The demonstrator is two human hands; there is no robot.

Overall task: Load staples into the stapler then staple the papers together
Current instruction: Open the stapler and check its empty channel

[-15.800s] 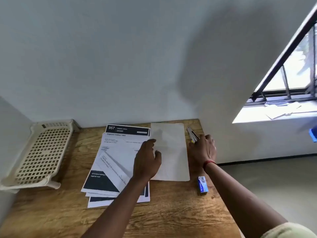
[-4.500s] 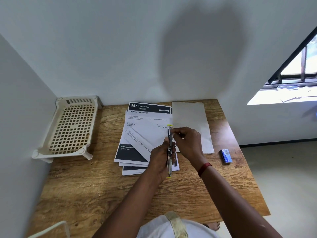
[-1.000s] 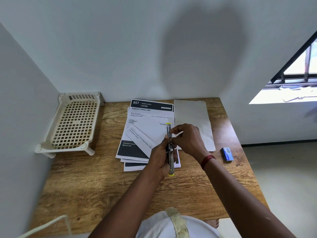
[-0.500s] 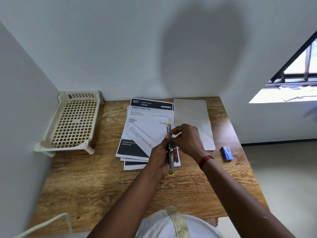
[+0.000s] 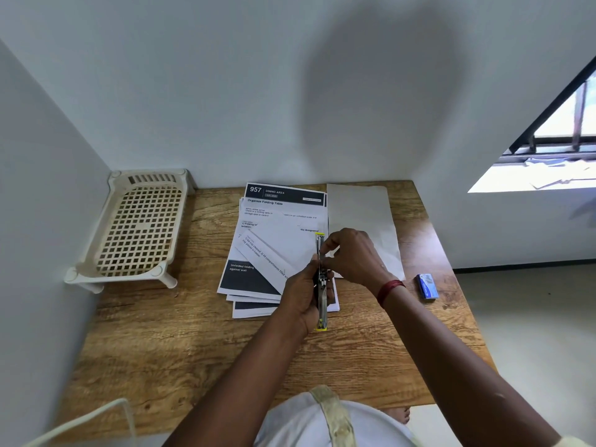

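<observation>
Since half a second ago almost nothing has moved: both hands hold the same pose at frame centre. The left hand (image 5: 303,295) is closed around the stapler (image 5: 321,282), which is swung open into one long line above the papers (image 5: 274,240). The right hand (image 5: 351,256) pinches at the upper half of the stapler; whether a staple strip sits between its fingertips cannot be told. The blue staple box (image 5: 427,286) lies at right on the table (image 5: 180,343), well apart from the hands. A rack (image 5: 138,227) stands at left. Judged progress: loading is under way; closing the stapler and stapling the papers remain.
</observation>
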